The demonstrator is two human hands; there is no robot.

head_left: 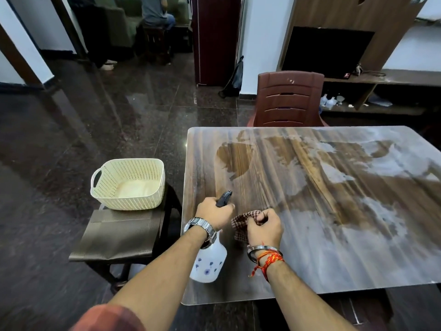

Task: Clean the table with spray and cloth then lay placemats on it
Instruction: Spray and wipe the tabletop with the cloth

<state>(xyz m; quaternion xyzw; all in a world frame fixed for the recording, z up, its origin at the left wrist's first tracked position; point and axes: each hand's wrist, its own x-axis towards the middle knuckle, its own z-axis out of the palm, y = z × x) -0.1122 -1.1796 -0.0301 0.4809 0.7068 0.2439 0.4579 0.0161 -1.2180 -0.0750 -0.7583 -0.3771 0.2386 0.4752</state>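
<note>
Spraying step at the tabletop [322,223].
The bottle [210,261] is gripped by left fingers [228,207], the cloth [240,223] by right fingers [268,215]; wiping is probably needed next.

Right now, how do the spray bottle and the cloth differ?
The spray bottle is white with blue flowers; the cloth is brown-checked. The left hand holds the bottle by its black head; the right hand bunches the cloth. Both are held over the table.
</note>
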